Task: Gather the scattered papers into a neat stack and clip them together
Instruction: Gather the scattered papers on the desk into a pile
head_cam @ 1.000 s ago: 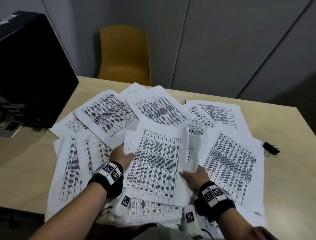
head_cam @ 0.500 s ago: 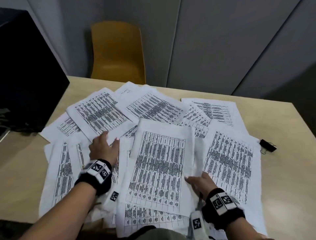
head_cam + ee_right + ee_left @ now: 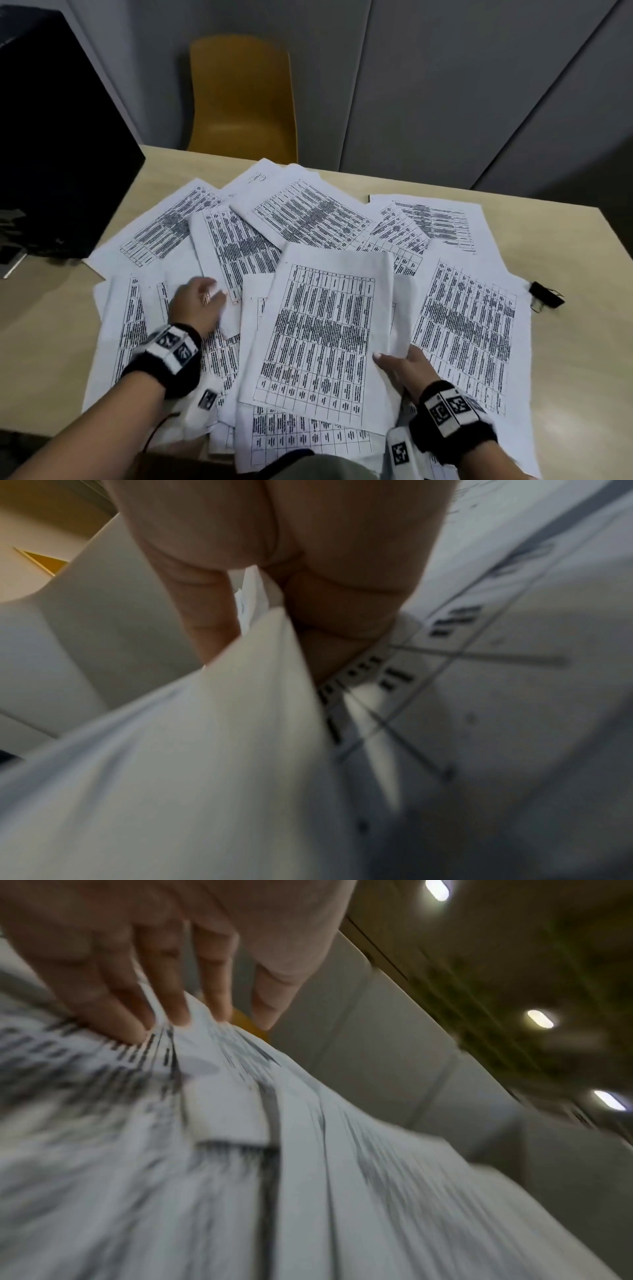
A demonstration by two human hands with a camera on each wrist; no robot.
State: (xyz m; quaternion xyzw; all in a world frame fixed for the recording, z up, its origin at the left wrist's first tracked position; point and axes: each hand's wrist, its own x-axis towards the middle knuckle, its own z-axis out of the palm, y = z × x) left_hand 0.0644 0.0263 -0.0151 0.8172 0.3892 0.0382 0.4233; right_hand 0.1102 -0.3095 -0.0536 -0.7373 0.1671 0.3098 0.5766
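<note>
Several printed sheets (image 3: 308, 219) lie scattered and overlapping across the wooden table (image 3: 582, 377). My right hand (image 3: 390, 359) pinches the right edge of a small gathered stack (image 3: 322, 335) in the middle, thumb on top; the right wrist view shows the paper (image 3: 240, 723) between thumb and fingers (image 3: 342, 620). Left of the stack, my left hand (image 3: 209, 294) presses straight fingers (image 3: 178, 1015) onto a loose sheet (image 3: 233, 253), which wrinkles under them. A black binder clip (image 3: 544, 296) lies on bare table just past the right-hand sheets, away from both hands.
A large black box or screen (image 3: 58, 137) stands on the table's left end, touching the far-left sheets. A yellow chair (image 3: 243, 99) sits behind the far edge, in front of grey wall panels. Bare wood shows at the left front and along the right side.
My left hand let go of the stack's left edge and reached up and left onto the loose sheets; one sheet has slid toward the middle under it. My right hand keeps its hold.
</note>
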